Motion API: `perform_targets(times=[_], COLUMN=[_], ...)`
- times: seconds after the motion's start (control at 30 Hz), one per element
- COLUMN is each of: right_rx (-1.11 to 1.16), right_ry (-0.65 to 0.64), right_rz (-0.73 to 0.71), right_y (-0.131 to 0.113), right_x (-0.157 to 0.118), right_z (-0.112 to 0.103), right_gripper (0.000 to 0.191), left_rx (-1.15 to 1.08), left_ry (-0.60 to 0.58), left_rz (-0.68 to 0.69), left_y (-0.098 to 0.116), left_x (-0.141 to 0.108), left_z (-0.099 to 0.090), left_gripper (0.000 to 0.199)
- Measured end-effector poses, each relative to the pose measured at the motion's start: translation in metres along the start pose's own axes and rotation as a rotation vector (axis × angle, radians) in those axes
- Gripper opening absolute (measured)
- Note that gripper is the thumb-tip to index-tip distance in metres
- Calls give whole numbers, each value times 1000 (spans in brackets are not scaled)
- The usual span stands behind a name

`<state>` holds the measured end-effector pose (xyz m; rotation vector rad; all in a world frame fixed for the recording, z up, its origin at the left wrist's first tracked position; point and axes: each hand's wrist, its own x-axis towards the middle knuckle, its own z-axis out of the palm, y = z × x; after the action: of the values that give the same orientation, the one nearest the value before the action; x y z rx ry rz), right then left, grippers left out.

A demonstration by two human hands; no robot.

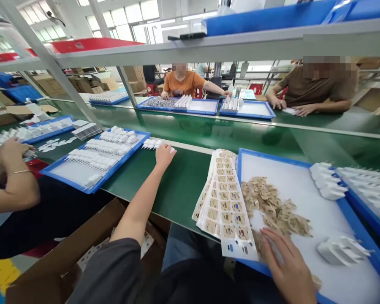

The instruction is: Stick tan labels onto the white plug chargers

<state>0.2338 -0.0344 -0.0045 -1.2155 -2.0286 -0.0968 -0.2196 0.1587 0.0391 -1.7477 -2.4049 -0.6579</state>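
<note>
My left hand (164,158) reaches forward over the green work surface, its fingers closed around a white plug adapter at the right end of a short row of white plug adapters (150,144). My right hand (286,264) is low over the blue-rimmed tray (323,215), fingers stretched forward with a gap beside the thumb; nothing held shows. In front of it lies a loose pile of tan die-cut pieces (272,202). Beside the pile, overlapping the tray's left edge, fan out white strips of tan stickers (229,198). Two groups of white adapters (327,181) stand in the tray.
Left of my arm, a blue tray (96,185) bears rows of white adapters. A co-worker's hand (12,150) is at the far left. Another blue tray of adapters (373,190) adjoins on the right. Overhead runs a shelf (183,52). Two people sit opposite. An open carton (66,253) stands below.
</note>
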Motion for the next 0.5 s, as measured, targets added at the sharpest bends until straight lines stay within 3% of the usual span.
perform_targets(times=[0.07,0.17,0.37,0.5], right_rx=[-23,-59,-44,21], right_ry=[11,39,-2,-6], right_rz=[-50,-103,4,23], right_y=[3,4,-11,-20], right_x=[-1,0,2,7], right_z=[2,4,-2,-5], right_gripper=[29,28,15,16], left_rx=[36,54,-5,-95], left_ry=[23,45,47,7], left_rz=[-39,-64,-47,126], left_y=[-5,-9,-19,3], left_x=[26,42,37,28], left_z=[-2,-3,9,24], left_gripper=[35,34,38,41])
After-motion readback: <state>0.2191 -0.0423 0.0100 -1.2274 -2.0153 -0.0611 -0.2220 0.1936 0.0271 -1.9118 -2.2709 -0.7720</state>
